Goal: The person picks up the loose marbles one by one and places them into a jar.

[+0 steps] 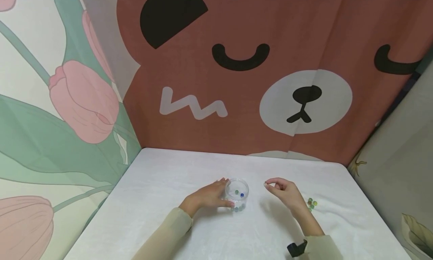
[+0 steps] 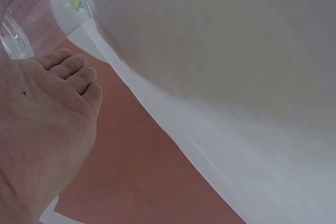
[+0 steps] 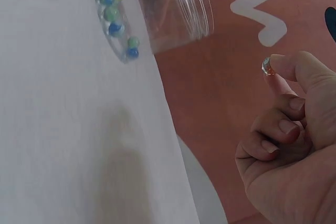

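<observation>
A clear round jar (image 1: pixel 246 199) stands upright on the table, with several blue and green glass marbles (image 3: pixel 111 13) at its bottom. My left hand (image 1: pixel 211 195) holds the jar from its left side, thumb at the front and fingers toward the back. To the right of the jar, my right hand (image 1: pixel 287 194) is raised over the table. Between its thumb and index finger it pinches one clear glass marble (image 3: pixel 268 66) with an orange tint; the other fingers are curled in toward the palm.
A small cluster of green and yellowish marbles (image 1: pixel 311 204) lies on the white tablecloth (image 1: pixel 189 166), right of my right forearm. Behind the table hangs a brown bear-print curtain (image 1: pixel 189 136). A tulip-print curtain (image 1: pixel 30 139) covers the left side.
</observation>
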`<action>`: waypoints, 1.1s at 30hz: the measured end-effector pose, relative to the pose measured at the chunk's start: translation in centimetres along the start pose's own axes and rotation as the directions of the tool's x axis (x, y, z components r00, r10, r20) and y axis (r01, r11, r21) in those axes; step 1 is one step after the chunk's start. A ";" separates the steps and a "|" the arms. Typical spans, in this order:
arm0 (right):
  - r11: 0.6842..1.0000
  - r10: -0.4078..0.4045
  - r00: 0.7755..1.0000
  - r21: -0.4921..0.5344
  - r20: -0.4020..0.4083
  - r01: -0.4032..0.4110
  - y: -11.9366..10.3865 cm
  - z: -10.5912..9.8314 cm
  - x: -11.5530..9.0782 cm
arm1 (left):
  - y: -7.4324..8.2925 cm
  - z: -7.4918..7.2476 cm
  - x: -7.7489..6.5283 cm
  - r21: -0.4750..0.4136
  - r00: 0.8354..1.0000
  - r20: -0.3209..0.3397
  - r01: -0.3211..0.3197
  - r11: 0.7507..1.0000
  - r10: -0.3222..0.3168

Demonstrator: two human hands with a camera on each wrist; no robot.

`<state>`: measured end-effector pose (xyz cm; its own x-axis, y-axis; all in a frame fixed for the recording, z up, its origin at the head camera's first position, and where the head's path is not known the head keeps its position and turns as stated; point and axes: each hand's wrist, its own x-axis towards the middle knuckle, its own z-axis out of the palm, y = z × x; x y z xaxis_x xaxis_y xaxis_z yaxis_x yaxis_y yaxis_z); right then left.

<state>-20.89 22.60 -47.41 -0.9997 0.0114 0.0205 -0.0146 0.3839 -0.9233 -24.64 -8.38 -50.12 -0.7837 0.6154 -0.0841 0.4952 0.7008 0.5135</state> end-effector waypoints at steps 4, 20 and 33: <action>1.000 -0.014 1.000 0.011 0.016 0.014 -0.8 1.1 0.2 | 0.0 0.0 -0.1 0.009 1.000 -0.002 0.004 1.000 -0.004; 0.998 -0.036 0.998 0.061 0.045 0.034 -0.9 4.2 0.7 | 0.1 0.0 0.0 -0.014 1.000 -0.009 -0.005 1.000 0.005; 0.998 -0.029 0.996 0.067 0.090 0.023 -1.1 5.8 0.8 | -0.1 0.2 0.2 0.001 1.000 -0.001 0.010 1.000 -0.010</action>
<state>-21.82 16.89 -48.62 -0.9965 -0.0827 0.0124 -0.0385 0.3214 -0.9462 -24.73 -8.28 -50.34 -0.7888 0.6083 -0.0879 0.4882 0.7071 0.5115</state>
